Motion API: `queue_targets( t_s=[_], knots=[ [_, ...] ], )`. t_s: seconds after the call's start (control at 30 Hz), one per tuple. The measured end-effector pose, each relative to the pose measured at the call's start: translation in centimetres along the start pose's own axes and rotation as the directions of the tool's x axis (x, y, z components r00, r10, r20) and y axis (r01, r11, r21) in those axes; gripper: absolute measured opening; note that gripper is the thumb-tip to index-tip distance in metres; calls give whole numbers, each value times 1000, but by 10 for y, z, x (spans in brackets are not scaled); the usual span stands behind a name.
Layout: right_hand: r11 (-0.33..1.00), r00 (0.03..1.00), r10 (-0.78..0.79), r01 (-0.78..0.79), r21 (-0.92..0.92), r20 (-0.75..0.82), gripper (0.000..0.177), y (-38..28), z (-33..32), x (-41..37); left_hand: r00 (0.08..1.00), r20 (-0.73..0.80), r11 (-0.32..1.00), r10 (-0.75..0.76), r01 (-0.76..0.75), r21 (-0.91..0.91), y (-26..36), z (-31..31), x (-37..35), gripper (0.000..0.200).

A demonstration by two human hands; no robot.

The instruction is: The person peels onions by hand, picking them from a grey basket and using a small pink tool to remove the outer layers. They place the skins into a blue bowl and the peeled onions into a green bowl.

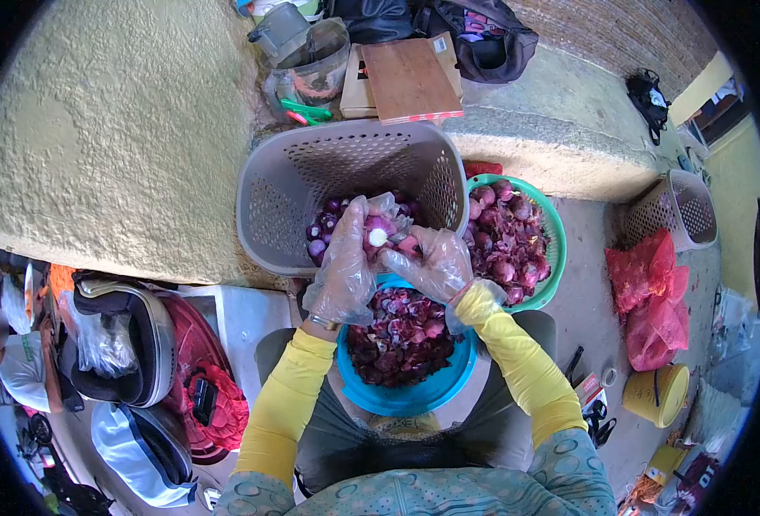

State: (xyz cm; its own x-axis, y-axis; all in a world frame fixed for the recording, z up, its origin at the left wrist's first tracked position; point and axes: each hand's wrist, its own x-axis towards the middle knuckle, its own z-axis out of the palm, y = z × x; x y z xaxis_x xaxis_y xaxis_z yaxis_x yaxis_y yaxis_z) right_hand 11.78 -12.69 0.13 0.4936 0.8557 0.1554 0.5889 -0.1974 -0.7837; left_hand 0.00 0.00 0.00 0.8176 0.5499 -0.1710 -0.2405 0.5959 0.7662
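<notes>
My left hand, in a clear plastic glove, holds a red onion whose cut white end faces up. My right hand, also gloved, grips what looks like a small knife against that onion; the blade is mostly hidden. Both hands hover over a blue bowl on my lap, filled with purple onion skins. Behind the hands, a grey plastic basket holds peeled purple onions. A green bowl to the right is heaped with unpeeled red onions and skins.
A wooden board and a clear container sit on the concrete ledge behind. Red mesh sacks, a yellow bucket and another grey basket lie to the right. Bags and a person are at left.
</notes>
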Motion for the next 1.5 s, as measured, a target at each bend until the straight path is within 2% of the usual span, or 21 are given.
queue_targets(
  t_s=[0.07,0.27,0.37,0.5,0.57,0.7,0.8,0.87,0.97,1.07,1.2,1.27,1.37,1.5],
  knots=[
    [1000,999,24,-24,6,24,51,0,-1,0,1000,-25,998,-16,14,-62,-1,1,0,50],
    [1000,1000,1,-1,14,20,50,3,7,1,999,-37,999,31,-32,-19,1,5,-3,48],
    [999,1000,-23,23,-22,-12,43,4,9,0,1000,-23,1000,15,-14,27,-4,-5,1,47],
    [996,996,-84,84,12,-17,43,15,12,1,999,-36,999,-4,6,47,-2,-5,-3,46],
    [992,992,-127,127,25,-7,42,18,13,2,991,-20,990,-134,134,-36,-6,-18,1,45],
    [986,988,-152,151,65,21,44,16,8,3,994,-33,992,-107,104,-72,-2,-7,0,45],
    [988,987,-143,139,63,77,45,16,6,3,982,-67,981,-179,173,-86,5,-1,-6,47],
    [969,973,-230,230,-90,7,43,15,8,1,976,-116,981,-185,175,-89,-2,-8,-4,50],
    [969,981,-195,195,-155,14,38,10,6,-1,972,-148,978,-182,163,-133,-5,-8,-4,44],
    [969,978,-204,208,-137,40,36,13,7,-1,967,-171,981,-191,183,-60,-2,-6,-7,39],
    [965,970,-243,240,-102,-10,37,11,8,-3,951,-216,975,-222,211,-72,2,-4,-4,38],
    [989,990,-144,144,-9,1,41,6,7,-3,968,-185,985,-169,157,-76,3,-7,-3,40],
    [997,998,-69,69,-20,-7,47,-1,1,-2,958,-220,982,-182,168,-84,14,9,-9,41],
    [995,997,-76,77,-64,6,50,5,4,-2,971,-170,984,-171,176,19,3,-6,-8,41]
  ],
)
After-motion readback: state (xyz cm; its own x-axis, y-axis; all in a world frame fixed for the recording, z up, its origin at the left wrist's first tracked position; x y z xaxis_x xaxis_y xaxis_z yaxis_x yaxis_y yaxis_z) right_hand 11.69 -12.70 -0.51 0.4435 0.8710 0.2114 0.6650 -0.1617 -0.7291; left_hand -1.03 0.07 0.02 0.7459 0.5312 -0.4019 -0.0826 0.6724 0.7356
